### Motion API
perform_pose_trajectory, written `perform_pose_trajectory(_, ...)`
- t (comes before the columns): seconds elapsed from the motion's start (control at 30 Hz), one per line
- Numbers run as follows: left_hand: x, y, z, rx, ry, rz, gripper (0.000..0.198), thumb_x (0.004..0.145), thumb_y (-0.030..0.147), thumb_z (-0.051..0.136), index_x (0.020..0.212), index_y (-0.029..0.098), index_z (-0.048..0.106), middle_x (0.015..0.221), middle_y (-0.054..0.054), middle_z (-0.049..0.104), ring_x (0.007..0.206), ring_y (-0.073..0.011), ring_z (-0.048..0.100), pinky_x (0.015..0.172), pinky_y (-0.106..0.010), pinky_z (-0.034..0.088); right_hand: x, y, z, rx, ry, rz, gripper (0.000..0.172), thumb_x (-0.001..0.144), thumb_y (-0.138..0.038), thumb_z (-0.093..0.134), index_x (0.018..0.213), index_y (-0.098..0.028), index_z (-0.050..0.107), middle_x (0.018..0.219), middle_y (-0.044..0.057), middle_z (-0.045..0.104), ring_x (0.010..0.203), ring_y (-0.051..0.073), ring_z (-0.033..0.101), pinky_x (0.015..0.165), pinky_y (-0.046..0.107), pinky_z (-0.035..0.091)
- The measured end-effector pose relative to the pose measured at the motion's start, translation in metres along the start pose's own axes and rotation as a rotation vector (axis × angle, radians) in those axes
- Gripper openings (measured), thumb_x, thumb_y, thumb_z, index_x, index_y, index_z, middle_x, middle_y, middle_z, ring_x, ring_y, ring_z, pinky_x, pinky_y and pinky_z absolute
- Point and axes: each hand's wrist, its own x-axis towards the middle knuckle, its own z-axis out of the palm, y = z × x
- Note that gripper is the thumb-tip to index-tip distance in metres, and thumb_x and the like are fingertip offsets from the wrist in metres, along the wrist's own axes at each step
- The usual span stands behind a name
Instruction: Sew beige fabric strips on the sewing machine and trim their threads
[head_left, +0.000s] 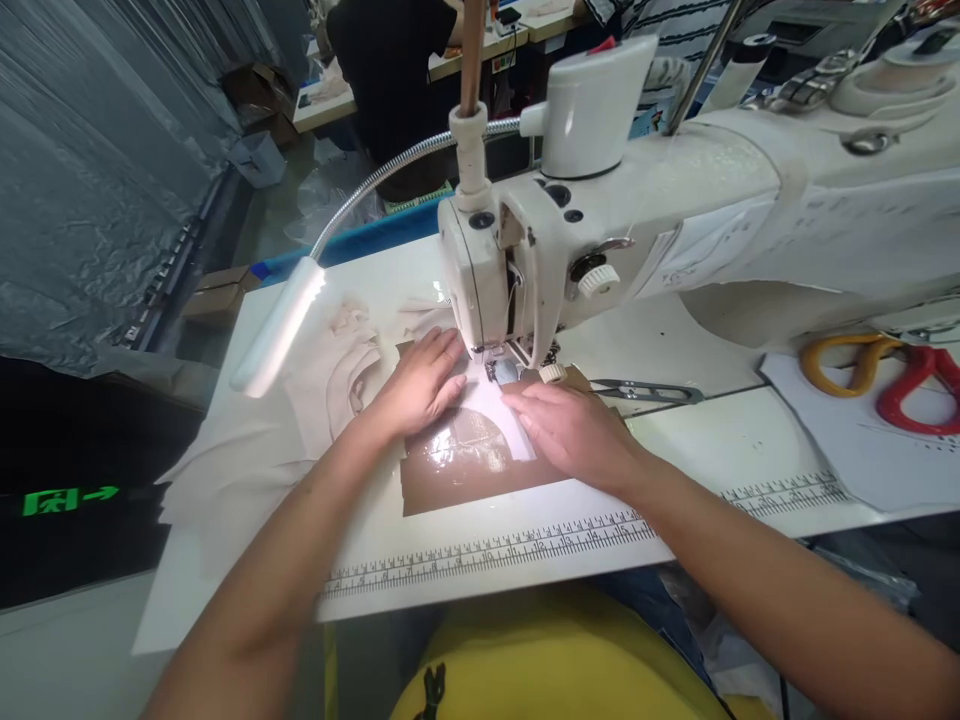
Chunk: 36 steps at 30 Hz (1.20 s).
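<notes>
A curved white piece of fabric (511, 428) lies under the needle area of a sewing machine (480, 270), on top of a brown, glossy sheet (435, 485). My left hand (424, 380) rests flat on the work to the left of the presser foot, fingers stretched out and thumb pointing toward the foot. On the other side, my right hand (574, 425) has its fingers and thumb close together at the right edge of the white fabric. Its fingertips are just in front of the presser foot. Part of the fabric is hidden beneath both hands.
Loose pale fabric pieces (337, 370) are at the left. Thread snips (649, 391) lie right of the needle; scissors with a red handle (919, 390) and a yellow handle (844, 362) rest on paper. A lit gooseneck lamp (281, 325) hangs over the table. A person (390, 80) sits beyond.
</notes>
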Motion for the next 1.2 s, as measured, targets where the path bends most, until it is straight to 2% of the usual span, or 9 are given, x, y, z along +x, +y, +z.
perform_pose_trajectory(0.07, -0.012, 0.011, -0.006, -0.022, 0.070, 0.052, 0.040, 0.094, 0.034, 0.037, 0.125, 0.013, 0.050, 0.127, -0.018, 0.053, 0.120, -0.0307, 0.047, 0.098, -0.048, 0.041, -0.005, 0.003, -0.007, 0.087, 0.051, -0.004, 0.032, 0.090, -0.014, 0.040, 0.112, -0.014, 0.064, 0.100, 0.009, 0.065, 0.089, 0.017, 0.060, 0.076, 0.029, 0.048)
perform_pose_trajectory(0.13, -0.021, 0.026, -0.009, -0.048, 0.081, 0.132, 0.039, 0.093, 0.030, 0.040, 0.125, 0.010, 0.050, 0.128, -0.019, 0.052, 0.120, -0.0288, 0.048, 0.099, -0.046, 0.042, -0.008, 0.003, -0.015, 0.094, 0.070, 0.000, 0.031, 0.090, -0.015, 0.041, 0.109, -0.014, 0.066, 0.102, 0.009, 0.065, 0.092, 0.018, 0.061, 0.076, 0.029, 0.049)
perform_pose_trajectory(0.23, -0.027, 0.046, -0.008, -0.057, 0.009, 0.251, 0.040, 0.092, 0.031, 0.043, 0.123, 0.008, 0.053, 0.129, -0.019, 0.052, 0.121, -0.0283, 0.047, 0.101, -0.044, 0.041, -0.013, 0.001, -0.026, 0.030, 0.019, -0.003, 0.031, 0.090, -0.016, 0.041, 0.107, -0.015, 0.067, 0.099, 0.009, 0.066, 0.087, 0.019, 0.062, 0.071, 0.029, 0.050)
perform_pose_trajectory(0.33, -0.026, 0.057, -0.002, -0.021, -0.056, 0.316, 0.047, 0.092, 0.038, 0.043, 0.128, 0.009, 0.051, 0.135, -0.020, 0.049, 0.126, -0.0313, 0.043, 0.102, -0.048, 0.039, -0.021, -0.002, -0.031, -0.032, -0.067, -0.015, 0.031, 0.091, -0.018, 0.040, 0.108, -0.016, 0.066, 0.097, 0.010, 0.065, 0.083, 0.019, 0.062, 0.068, 0.030, 0.049)
perform_pose_trajectory(0.5, -0.025, 0.055, 0.007, 0.018, -0.105, 0.292, 0.050, 0.093, 0.043, 0.040, 0.130, 0.012, 0.051, 0.138, -0.019, 0.046, 0.127, -0.0330, 0.041, 0.101, -0.050, 0.037, -0.037, -0.003, -0.021, -0.070, -0.052, -0.021, 0.032, 0.090, -0.014, 0.039, 0.107, -0.014, 0.066, 0.097, 0.010, 0.065, 0.083, 0.020, 0.061, 0.070, 0.031, 0.048)
perform_pose_trajectory(0.77, -0.028, 0.051, 0.015, 0.018, -0.068, 0.280, 0.050, 0.093, 0.041, 0.041, 0.129, 0.008, 0.052, 0.138, -0.018, 0.048, 0.127, -0.0319, 0.043, 0.104, -0.049, 0.034, -0.040, -0.003, -0.004, -0.137, 0.039, -0.001, 0.029, 0.082, -0.006, 0.045, 0.097, -0.016, 0.068, 0.088, 0.007, 0.065, 0.076, 0.017, 0.057, 0.064, 0.028, 0.041)
perform_pose_trajectory(1.03, -0.030, 0.047, 0.017, -0.035, -0.064, 0.260, 0.051, 0.092, 0.042, 0.042, 0.130, 0.009, 0.050, 0.138, -0.018, 0.048, 0.128, -0.0320, 0.043, 0.105, -0.051, 0.034, -0.039, -0.005, -0.001, -0.175, 0.066, -0.026, 0.029, 0.080, -0.004, 0.046, 0.093, -0.017, 0.068, 0.082, 0.005, 0.063, 0.071, 0.017, 0.053, 0.063, 0.028, 0.037)
perform_pose_trajectory(1.2, -0.030, 0.047, 0.015, -0.047, -0.070, 0.269, 0.048, 0.092, 0.041, 0.042, 0.126, 0.009, 0.054, 0.139, -0.018, 0.047, 0.129, -0.0325, 0.042, 0.105, -0.051, 0.034, -0.038, -0.007, -0.001, -0.165, 0.092, -0.063, 0.029, 0.083, -0.006, 0.044, 0.093, -0.018, 0.069, 0.080, 0.004, 0.063, 0.069, 0.015, 0.050, 0.061, 0.027, 0.035)
